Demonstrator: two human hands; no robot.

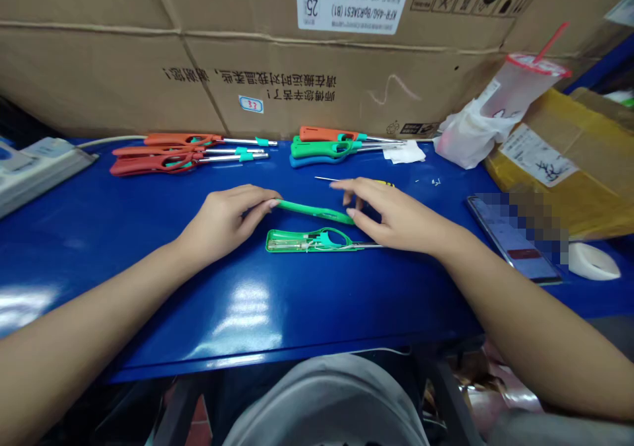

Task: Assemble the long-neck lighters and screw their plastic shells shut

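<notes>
My left hand (225, 221) pinches the left end of a green plastic lighter casing half (314, 210) between thumb and fingers. The casing half is held just above the table. Its right end meets the thumb of my right hand (391, 213), whose other fingers are bent loosely and stand apart from it. Just below, an opened green long-nosed lighter (311, 241) lies on the table, showing a clear tube, wires and a teal trigger inside. Its metal nozzle runs right, partly under my right hand. Behind that hand lies a screwdriver (324, 179) with a yellow handle, partly hidden.
Red and orange lighters (163, 152) lie at back left; orange, green and blue ones (327, 145) at back centre, beside white paper (406, 152). A cardboard box (247, 56) stands behind. To the right are a bagged cup (515, 89), a phone (515, 234) and a taped parcel (594, 162).
</notes>
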